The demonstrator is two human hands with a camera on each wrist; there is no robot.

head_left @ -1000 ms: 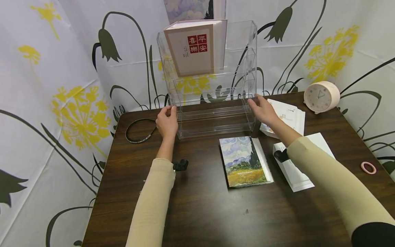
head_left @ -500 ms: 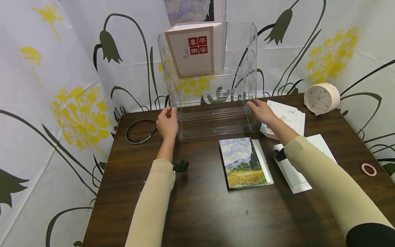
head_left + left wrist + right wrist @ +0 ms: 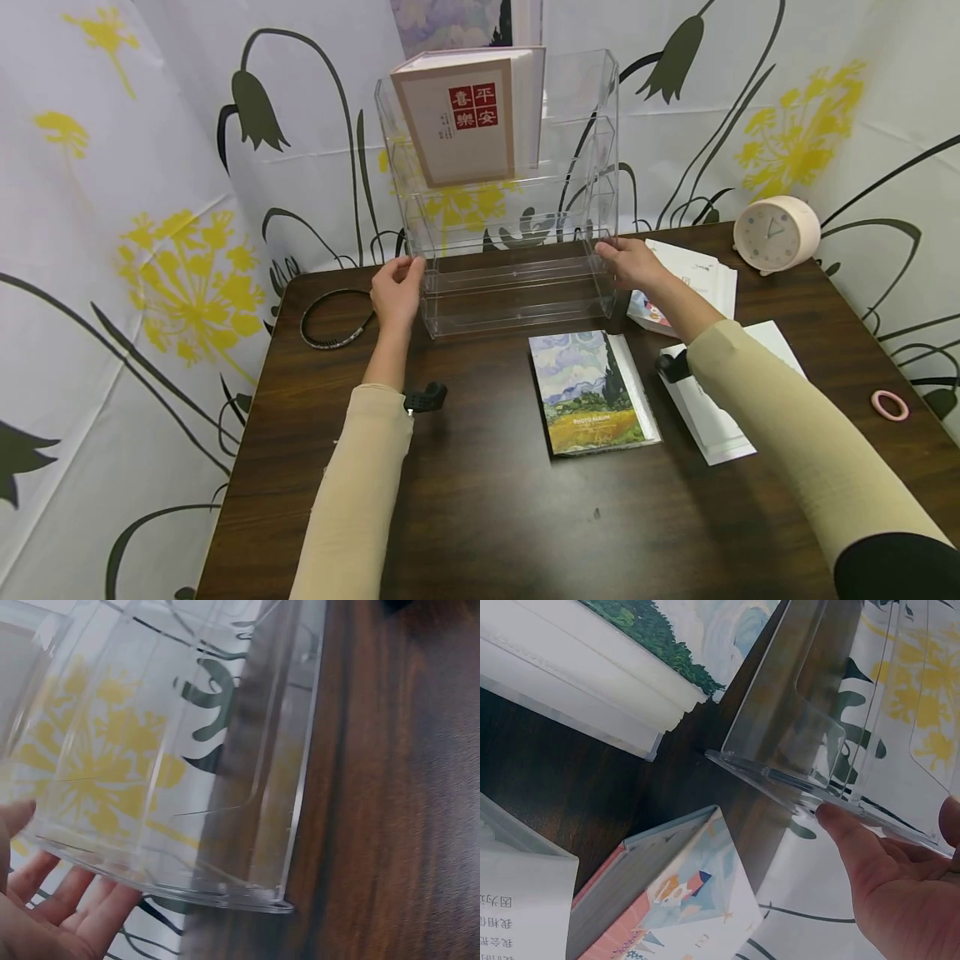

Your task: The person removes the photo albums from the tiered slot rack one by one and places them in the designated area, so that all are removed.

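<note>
A clear acrylic display rack (image 3: 517, 317) with several tiers stands upright at the back of the table. My left hand (image 3: 396, 293) holds its left side panel low down; in the left wrist view the thumb lies on one face and the fingers spread along the other. On the opposite side panel my right hand (image 3: 633, 265) grips with thumb and fingers. A thick cream book (image 3: 472, 125) with red square characters leans in the upper tier. In front of the rack lies a photo album (image 3: 592, 392) with a painted landscape cover.
White-covered books (image 3: 693, 279) lie beside the right hand, and a white box-like item (image 3: 712, 425) sits under the right forearm. Farther right are a pink round clock (image 3: 776, 235) and a pink ring (image 3: 890, 406). A black headband (image 3: 333, 342) lies left.
The head view shifts slightly. My right hand's raised fingers have lowered a little along the rack's side, while the left stays almost in place. Rack, books and album look unmoved.
</note>
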